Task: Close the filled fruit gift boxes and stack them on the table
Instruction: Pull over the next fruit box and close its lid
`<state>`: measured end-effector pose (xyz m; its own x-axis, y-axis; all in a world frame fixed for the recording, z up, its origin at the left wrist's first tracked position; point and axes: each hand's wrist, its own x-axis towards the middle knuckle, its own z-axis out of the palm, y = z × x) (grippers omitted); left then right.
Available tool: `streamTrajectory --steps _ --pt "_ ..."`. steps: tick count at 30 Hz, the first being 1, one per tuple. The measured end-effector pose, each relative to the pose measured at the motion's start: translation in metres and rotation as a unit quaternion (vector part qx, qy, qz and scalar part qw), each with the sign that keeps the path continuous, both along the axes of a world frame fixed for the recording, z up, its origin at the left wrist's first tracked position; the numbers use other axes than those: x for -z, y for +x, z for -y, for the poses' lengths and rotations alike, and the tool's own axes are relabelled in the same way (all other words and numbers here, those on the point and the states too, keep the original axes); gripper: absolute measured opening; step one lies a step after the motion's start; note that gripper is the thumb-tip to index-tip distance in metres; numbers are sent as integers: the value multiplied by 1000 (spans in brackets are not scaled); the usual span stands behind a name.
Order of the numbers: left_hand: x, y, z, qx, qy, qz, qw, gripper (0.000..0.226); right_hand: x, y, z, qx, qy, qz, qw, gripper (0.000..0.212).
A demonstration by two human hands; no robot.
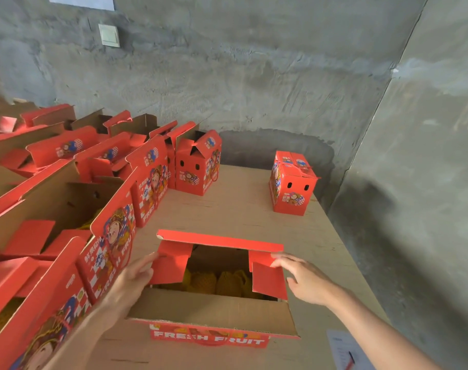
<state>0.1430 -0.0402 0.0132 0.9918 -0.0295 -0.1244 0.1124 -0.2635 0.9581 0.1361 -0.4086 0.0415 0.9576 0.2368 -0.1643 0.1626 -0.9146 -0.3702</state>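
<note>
Working on the box (214,303) at the near edge of the tabletop (241,209), drawn clear of the row (67,209) of open boxes along the left, probably to leave room for an arm on either side. Open on top, with yellow fruit (217,283) showing in the gap. Far flap (219,240) upright behind and near flap (211,312) folded out toward the body, seemingly kept out of the way to let the side flaps down first.

Pressing the left flap (171,265) inward with the left hand (131,279), fingers straight along its outer edge, not curled round it. Doing likewise to the right flap (269,279) with the right hand (305,281), fingers spread and laid flat on its top, thumb apart below. Both flaps half down, tilted over the fruit, not yet level.

Reaching in from both sides, forearms angled toward each other, wrists low beside the box walls.

Bound afterwards, by the look of it, for the closed box (291,182) standing alone well apart near the wall corner, a likely foot for the stack.
</note>
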Motion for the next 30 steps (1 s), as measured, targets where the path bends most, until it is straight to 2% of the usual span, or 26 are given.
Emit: streamTrajectory --steps 2,4,6,9,10,12,15,17,19,22,25,30 --pt "-4 6 2 0 31 19 999 42 1 3 0 18 25 -1 1000 42" --pt "-11 15 7 3 100 44 994 41 0 6 -7 65 113 19 991 27" --pt "-21 26 12 -12 139 71 988 41 -1 9 -14 124 207 55 969 22" --pt "-37 39 16 -45 106 105 988 72 -1 11 -20 166 340 41 925 61" --pt "-40 43 16 -32 97 114 988 84 0 11 -22 165 348 37 922 62" --pt "-42 52 13 17 145 133 980 89 3 10 -22 154 300 62 939 45" --pt "-33 63 12 103 280 137 944 63 8 12 -20 136 239 103 956 26" --pt "-26 69 11 157 356 110 915 62 10 12 -20 104 214 66 969 31" --pt "-20 74 9 193 401 81 892 71 13 13 -20 76 192 26 978 45" --pt "-14 79 5 212 424 55 879 79 15 13 -21 73 198 8 977 51" --pt "-7 80 4 221 417 55 880 75 17 13 -19 72 204 8 976 49" --pt "0 75 4 232 346 21 909 67 22 13 -15 63 201 17 977 48"
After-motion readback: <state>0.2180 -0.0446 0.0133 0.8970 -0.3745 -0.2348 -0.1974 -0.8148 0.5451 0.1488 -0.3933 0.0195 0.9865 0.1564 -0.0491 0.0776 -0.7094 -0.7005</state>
